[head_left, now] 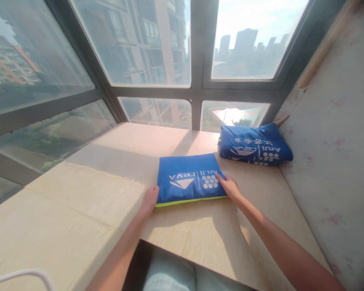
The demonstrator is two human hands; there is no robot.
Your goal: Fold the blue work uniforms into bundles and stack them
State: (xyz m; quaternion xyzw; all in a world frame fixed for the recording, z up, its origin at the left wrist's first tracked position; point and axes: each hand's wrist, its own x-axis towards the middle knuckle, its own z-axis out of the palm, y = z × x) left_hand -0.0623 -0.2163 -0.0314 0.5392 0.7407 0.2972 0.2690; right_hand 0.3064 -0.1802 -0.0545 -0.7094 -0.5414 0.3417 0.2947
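A folded blue cloth piece (pixel 185 165), probably a garment, has a white "Anji CEVA" print and a yellow-green strip along its near edge. The print faces up and appears upside down. My left hand (pixel 152 196) is closed at its left near corner, fingers mostly hidden. At the right edge, my right hand (pixel 229 186) grips it with the thumb on top and the other fingers tucked underneath. Behind and to the right lies a thicker folded blue bundle (pixel 251 143) with similar white printing; neither hand touches it.
Both blue things are over a pale wood-look tabletop (pixel 94 194). Windows with grey frames (pixel 197 93) border the far and left sides, and a flower-patterned wall (pixel 342 161) the right. A white cable-like loop (pixel 21 273) shows at bottom left, above a table edge.
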